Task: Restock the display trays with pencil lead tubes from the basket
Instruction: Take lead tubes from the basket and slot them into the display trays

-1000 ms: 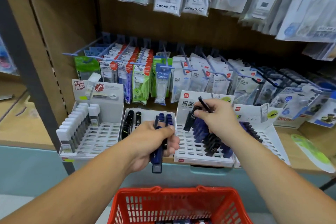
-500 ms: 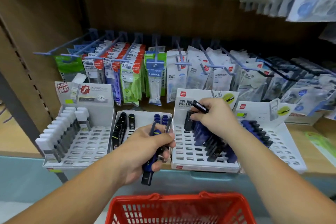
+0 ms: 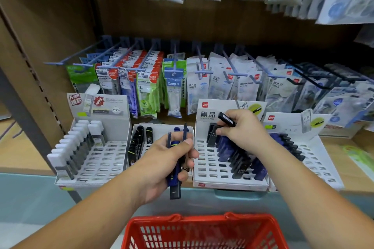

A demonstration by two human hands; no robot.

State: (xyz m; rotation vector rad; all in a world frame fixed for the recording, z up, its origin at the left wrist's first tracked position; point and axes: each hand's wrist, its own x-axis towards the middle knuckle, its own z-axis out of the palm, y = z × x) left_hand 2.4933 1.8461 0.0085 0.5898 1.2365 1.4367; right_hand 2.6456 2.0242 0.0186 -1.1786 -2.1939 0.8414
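Observation:
My left hand [image 3: 168, 159] grips a bundle of dark blue and black pencil lead tubes [image 3: 175, 180], held upright in front of the second tray [image 3: 162, 128]. My right hand [image 3: 240, 131] pinches a single black lead tube [image 3: 226, 119] over the back left corner of the third white tray [image 3: 210, 170], where black and blue tubes stand in slots. Beside it on the right stands a fourth tray [image 3: 317, 153] with a diagonal row of dark tubes. The red basket [image 3: 204, 232] sits at the bottom edge, below both arms.
At the far left a white tray [image 3: 105, 159] holds white-capped tubes along its left side. Packets of correction tape hang on hooks [image 3: 202, 79] behind the trays and from the shelf above. A dark metal upright [image 3: 26, 115] borders the shelf on the left.
The view has shifted slightly so the trays sit more centred. My right hand stays over the third tray's back corner, its black tube now tilted nearer the slots. My left hand keeps its bundle.

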